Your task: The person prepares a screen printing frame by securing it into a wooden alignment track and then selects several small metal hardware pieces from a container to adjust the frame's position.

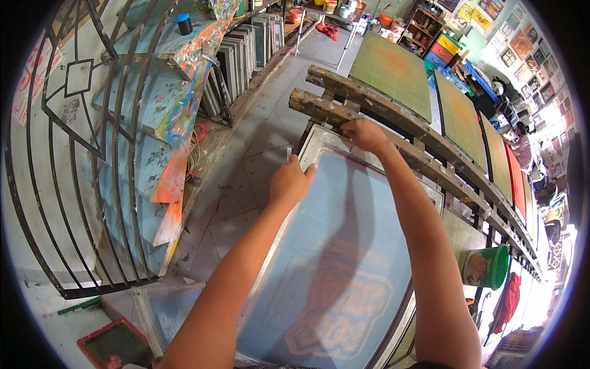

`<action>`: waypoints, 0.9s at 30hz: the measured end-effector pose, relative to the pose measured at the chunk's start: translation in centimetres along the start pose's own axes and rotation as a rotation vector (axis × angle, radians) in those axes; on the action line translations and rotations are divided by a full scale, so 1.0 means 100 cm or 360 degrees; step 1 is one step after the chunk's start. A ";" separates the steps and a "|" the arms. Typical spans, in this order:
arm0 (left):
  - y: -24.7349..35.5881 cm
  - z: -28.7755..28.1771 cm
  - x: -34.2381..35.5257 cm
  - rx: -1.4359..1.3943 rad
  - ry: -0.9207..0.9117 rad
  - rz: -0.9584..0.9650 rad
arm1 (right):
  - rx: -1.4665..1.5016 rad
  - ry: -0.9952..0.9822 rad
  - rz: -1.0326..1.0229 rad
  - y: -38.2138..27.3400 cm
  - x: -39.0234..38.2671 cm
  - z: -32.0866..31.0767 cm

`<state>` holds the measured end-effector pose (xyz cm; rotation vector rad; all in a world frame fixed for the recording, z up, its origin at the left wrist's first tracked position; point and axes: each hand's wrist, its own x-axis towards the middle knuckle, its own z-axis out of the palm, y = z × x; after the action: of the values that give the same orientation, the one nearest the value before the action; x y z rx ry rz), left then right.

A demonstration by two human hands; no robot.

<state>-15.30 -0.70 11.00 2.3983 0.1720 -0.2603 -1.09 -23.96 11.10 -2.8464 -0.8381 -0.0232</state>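
Observation:
In front of me lies a large screen-printing frame [319, 138] with a pale blue mesh and a faint lettered design near its lower end. My left hand [292, 182] is closed round the frame's left edge, thumb on top. A small pale upright piece [289, 154] stands by its fingers. At the far end of the frame, my right hand [364, 135] is closed against the worn rail [326, 109]; what its fingers pinch there is hidden. The shadow of my arm falls across the mesh.
Long rails run to the right beside green printing boards [393, 74]. A green bucket [487, 267] is at lower right. Paint-stained steps [147, 104] and a black metal railing [72, 154] stand left. Stored frames [236, 61] line a rack. A person [522, 147] is far right.

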 end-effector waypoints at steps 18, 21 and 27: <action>0.002 0.000 -0.001 0.0036 0.0004 -0.0014 | 0.0032 0.0173 0.0161 -0.018 -0.014 0.001; 0.000 0.003 0.000 0.0047 0.0040 -0.0016 | 0.0026 0.0213 0.0206 -0.020 -0.016 0.007; -0.006 0.006 0.005 0.0079 0.0067 0.0047 | -0.0164 0.0048 0.0213 -0.023 -0.007 -0.004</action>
<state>-15.02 -0.63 10.09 2.4547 0.1513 -0.2027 -2.92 -22.47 11.84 -2.9839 -0.6573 -0.0942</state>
